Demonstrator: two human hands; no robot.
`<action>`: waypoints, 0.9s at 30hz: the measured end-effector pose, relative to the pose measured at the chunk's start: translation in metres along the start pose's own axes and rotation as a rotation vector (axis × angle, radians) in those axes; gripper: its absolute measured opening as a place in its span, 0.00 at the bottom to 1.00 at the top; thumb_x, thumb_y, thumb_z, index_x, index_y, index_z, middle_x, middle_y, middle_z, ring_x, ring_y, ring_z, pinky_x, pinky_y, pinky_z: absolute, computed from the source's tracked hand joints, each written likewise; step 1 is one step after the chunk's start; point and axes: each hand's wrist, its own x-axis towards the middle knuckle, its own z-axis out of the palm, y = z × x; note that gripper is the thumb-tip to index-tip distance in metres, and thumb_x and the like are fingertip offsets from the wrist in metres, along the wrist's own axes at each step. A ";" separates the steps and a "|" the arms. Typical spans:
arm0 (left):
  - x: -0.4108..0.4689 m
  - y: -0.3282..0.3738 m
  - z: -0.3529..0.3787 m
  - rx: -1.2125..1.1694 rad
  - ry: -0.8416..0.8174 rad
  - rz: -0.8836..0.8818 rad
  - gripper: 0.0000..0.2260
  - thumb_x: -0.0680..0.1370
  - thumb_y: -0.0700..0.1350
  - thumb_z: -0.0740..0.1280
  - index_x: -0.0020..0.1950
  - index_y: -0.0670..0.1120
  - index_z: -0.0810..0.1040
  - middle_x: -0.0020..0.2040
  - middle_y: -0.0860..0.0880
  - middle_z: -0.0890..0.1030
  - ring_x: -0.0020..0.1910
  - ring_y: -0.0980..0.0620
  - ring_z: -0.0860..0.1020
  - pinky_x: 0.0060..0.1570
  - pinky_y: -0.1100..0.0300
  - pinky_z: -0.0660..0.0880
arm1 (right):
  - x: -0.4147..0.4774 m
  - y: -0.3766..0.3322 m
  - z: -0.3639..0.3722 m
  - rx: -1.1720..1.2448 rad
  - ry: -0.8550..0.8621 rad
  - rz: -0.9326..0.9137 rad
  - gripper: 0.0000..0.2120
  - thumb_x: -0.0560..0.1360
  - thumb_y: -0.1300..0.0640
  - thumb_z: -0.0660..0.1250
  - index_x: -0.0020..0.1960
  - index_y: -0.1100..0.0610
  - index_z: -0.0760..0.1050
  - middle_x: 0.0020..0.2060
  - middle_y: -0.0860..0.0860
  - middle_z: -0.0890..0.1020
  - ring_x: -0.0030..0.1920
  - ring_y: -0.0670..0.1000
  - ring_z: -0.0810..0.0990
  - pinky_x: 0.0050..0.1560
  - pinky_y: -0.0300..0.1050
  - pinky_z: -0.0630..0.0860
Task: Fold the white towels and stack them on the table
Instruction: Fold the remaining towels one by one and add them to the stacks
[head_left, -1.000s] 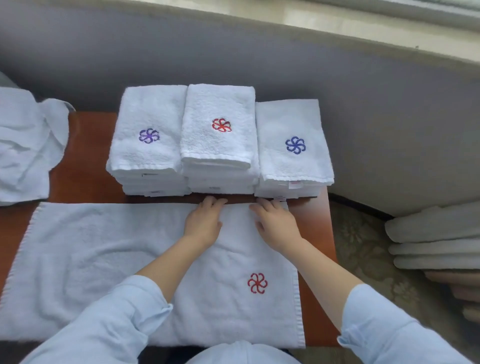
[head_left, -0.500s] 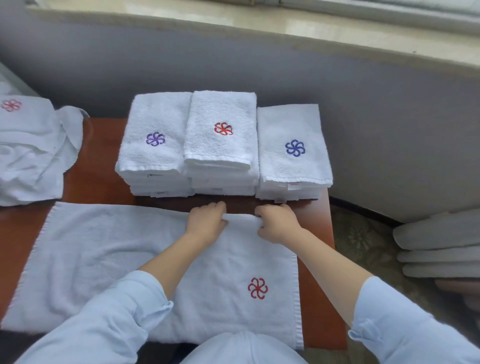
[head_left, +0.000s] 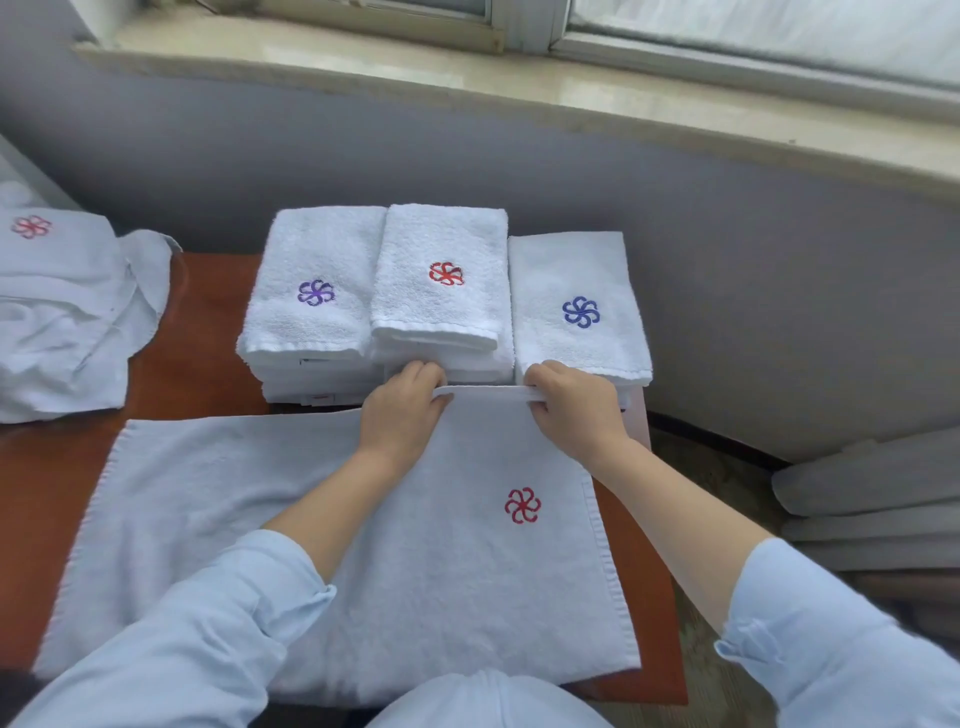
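A white towel (head_left: 218, 499) with a red flower emblem lies spread across the brown table (head_left: 202, 332). My left hand (head_left: 402, 415) and my right hand (head_left: 574, 410) both pinch its far edge near the right end, and that edge is lifted a little off the table. Behind the hands stand three stacks of folded white towels: one with a purple flower (head_left: 311, 291), one with a red flower (head_left: 441, 275), one with a blue flower (head_left: 579, 306).
A heap of unfolded white towels (head_left: 62, 322) lies at the table's left end. A grey wall and a window sill (head_left: 467, 67) rise behind the stacks. Grey folded cloths (head_left: 872, 493) lie to the right, beyond the table's edge.
Both hands went from lying flat on the towel's far edge to curling round it, and they have raised that edge. The view has tilted upward.
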 end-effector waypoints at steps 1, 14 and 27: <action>-0.001 0.000 -0.001 -0.007 0.002 0.006 0.08 0.79 0.48 0.68 0.50 0.43 0.76 0.48 0.46 0.78 0.45 0.42 0.77 0.40 0.48 0.73 | -0.002 0.001 0.000 0.003 -0.005 -0.018 0.05 0.72 0.65 0.65 0.47 0.57 0.76 0.39 0.50 0.77 0.37 0.56 0.75 0.31 0.43 0.59; -0.047 0.001 0.009 0.003 -0.192 0.114 0.06 0.75 0.49 0.67 0.48 0.48 0.74 0.45 0.51 0.79 0.41 0.44 0.77 0.37 0.55 0.67 | -0.047 0.003 0.002 -0.068 -0.205 -0.065 0.08 0.73 0.64 0.67 0.47 0.52 0.76 0.44 0.46 0.76 0.44 0.49 0.75 0.37 0.43 0.76; -0.095 -0.008 0.034 0.156 -0.698 0.218 0.24 0.76 0.54 0.64 0.72 0.57 0.67 0.57 0.53 0.80 0.57 0.49 0.78 0.48 0.57 0.73 | -0.125 -0.014 0.031 -0.059 -0.420 0.096 0.14 0.77 0.59 0.63 0.59 0.49 0.81 0.56 0.46 0.79 0.54 0.49 0.75 0.49 0.44 0.77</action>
